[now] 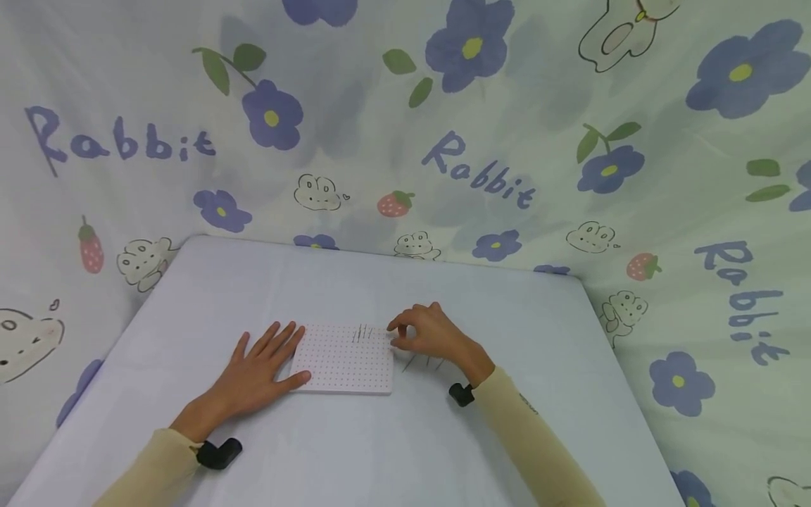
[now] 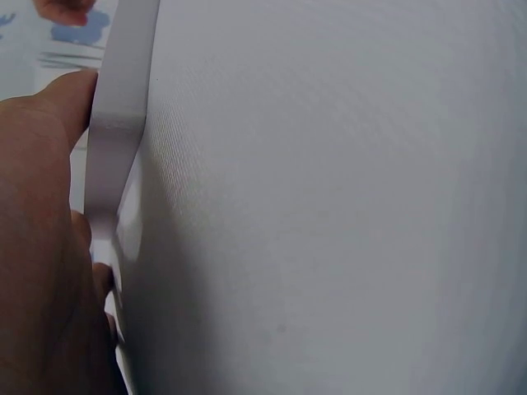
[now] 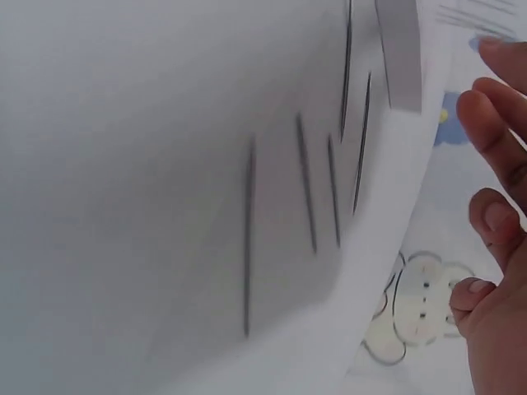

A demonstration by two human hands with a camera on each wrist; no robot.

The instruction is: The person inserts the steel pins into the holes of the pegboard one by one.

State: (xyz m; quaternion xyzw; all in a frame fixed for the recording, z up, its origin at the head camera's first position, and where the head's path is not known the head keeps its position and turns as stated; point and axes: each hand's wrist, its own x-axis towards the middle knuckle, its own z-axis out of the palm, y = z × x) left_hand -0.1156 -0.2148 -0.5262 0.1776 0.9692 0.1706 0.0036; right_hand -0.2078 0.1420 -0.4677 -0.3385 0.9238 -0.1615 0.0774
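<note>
A white board with a grid of small holes (image 1: 342,370) lies on the table; several thin dark needles (image 1: 362,333) stand in its far right part. My left hand (image 1: 256,373) rests with fingers spread on the board's left side, the thumb on its near left corner. In the left wrist view the thumb (image 2: 76,95) touches the board's edge (image 2: 123,90). My right hand (image 1: 434,334) hovers beside the board's right edge, thumb and index bent toward each other with a gap. No thing shows between them. Beneath that hand, several loose needles (image 3: 249,239) lie on the table.
The white-covered table (image 1: 304,451) spreads around the board. A patterned cloth (image 1: 355,155) with flowers and rabbits hangs behind it and at both sides. Black wrist cameras (image 1: 218,454) sit at both sleeves.
</note>
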